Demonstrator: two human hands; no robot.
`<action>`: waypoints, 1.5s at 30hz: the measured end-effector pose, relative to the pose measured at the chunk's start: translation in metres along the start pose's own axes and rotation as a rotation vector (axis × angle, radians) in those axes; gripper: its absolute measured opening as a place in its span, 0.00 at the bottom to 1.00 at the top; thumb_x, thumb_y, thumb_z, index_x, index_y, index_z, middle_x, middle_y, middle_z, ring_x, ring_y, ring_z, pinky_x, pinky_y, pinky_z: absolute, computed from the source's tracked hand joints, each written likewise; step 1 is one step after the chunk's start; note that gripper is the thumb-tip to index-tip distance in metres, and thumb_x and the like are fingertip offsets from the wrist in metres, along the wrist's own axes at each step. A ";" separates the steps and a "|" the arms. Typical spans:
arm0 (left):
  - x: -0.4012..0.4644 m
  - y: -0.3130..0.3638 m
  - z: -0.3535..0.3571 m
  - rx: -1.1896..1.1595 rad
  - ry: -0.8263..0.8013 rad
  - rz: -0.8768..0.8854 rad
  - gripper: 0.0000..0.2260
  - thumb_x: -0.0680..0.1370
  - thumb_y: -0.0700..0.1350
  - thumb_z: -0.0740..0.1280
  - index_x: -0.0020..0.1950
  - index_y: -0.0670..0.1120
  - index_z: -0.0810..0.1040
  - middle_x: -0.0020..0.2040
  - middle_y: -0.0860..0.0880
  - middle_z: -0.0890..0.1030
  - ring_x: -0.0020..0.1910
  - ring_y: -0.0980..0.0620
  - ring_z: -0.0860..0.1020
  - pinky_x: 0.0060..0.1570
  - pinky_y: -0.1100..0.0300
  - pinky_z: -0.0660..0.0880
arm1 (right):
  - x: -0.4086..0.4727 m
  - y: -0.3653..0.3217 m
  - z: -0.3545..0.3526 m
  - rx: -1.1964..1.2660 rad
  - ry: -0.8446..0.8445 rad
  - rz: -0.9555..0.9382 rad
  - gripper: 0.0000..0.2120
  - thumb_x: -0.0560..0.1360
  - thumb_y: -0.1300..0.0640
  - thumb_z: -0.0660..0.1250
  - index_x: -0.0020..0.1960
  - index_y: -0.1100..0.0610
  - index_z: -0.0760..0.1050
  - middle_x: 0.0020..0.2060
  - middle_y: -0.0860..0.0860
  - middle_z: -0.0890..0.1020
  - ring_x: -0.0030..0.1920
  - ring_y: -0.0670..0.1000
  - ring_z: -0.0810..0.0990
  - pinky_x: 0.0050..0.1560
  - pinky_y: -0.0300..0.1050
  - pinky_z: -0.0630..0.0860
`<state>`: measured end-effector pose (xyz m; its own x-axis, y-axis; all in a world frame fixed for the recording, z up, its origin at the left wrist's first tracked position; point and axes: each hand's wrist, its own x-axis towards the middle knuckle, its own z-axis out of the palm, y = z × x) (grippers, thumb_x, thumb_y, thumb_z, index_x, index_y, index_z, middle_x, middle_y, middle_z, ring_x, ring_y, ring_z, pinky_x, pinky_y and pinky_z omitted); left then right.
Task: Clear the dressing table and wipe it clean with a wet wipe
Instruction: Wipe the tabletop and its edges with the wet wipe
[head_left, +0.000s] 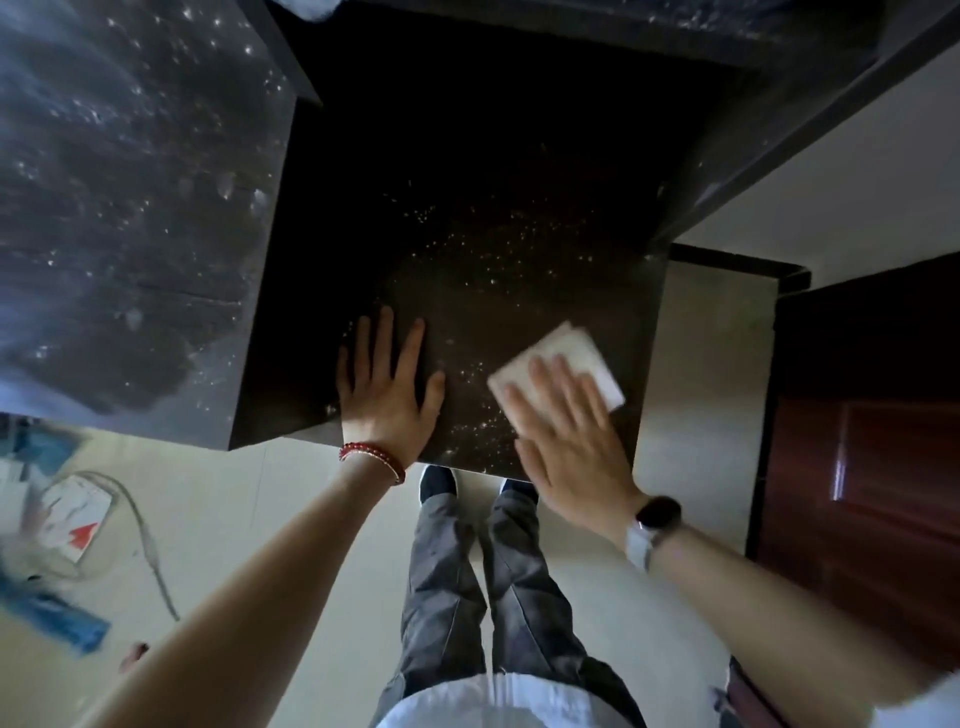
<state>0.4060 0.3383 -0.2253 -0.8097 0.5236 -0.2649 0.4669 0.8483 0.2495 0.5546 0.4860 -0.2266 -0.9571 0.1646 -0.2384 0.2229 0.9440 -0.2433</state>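
Head view looks straight down on a dark dressing table (493, 218), its top dotted with pale specks that gather thickest toward the near edge. The left hand (387, 392) lies flat on the table near that edge, fingers straight and slightly spread, holding nothing; a red bead bracelet (371, 460) circles its wrist. The right hand (563, 426) lies just beside it toward the table's right corner, fingers straight, pressing down on a folded white wet wipe (569, 358) whose far half sticks out beyond the fingertips; the near half is hidden under the hand. A dark watch (657, 514) on a pale strap sits on the right wrist. Between the two hands a patch of specks lies on the bare top. To the left of the table a taller dusty dark panel (130, 208) rises and cuts off the table's left side. Below the table's near edge the person's grey trousers (467, 587) and dark shoes (438, 482) stand on a pale floor (291, 519). On the floor to the left of the table lie a white box with a red mark (72, 519), a grey cable (145, 535) and something blue (57, 613), all blurred. To the right of the table stands a reddish-brown wooden door (872, 441)
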 end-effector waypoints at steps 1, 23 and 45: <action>0.000 -0.001 0.000 0.010 -0.002 0.004 0.29 0.74 0.59 0.48 0.73 0.49 0.58 0.75 0.41 0.57 0.73 0.40 0.53 0.70 0.44 0.48 | -0.022 -0.004 0.003 -0.021 -0.054 -0.118 0.24 0.80 0.48 0.43 0.75 0.50 0.50 0.75 0.56 0.54 0.75 0.58 0.48 0.72 0.58 0.48; -0.001 -0.007 0.012 0.175 0.109 0.047 0.25 0.76 0.56 0.50 0.71 0.48 0.61 0.71 0.40 0.64 0.70 0.43 0.54 0.65 0.47 0.50 | 0.175 0.051 -0.056 0.146 0.132 0.579 0.27 0.81 0.51 0.46 0.75 0.56 0.41 0.75 0.59 0.41 0.74 0.59 0.37 0.72 0.53 0.35; -0.001 -0.011 0.012 0.169 0.101 0.065 0.25 0.76 0.56 0.51 0.71 0.50 0.60 0.72 0.42 0.63 0.71 0.44 0.55 0.66 0.47 0.51 | 0.238 -0.047 -0.055 0.180 0.004 0.058 0.30 0.79 0.53 0.53 0.75 0.59 0.44 0.76 0.56 0.44 0.75 0.54 0.40 0.71 0.47 0.36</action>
<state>0.4061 0.3290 -0.2392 -0.8035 0.5742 -0.1568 0.5654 0.8186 0.1009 0.3065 0.4964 -0.2200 -0.9422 0.2190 -0.2538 0.3074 0.8662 -0.3939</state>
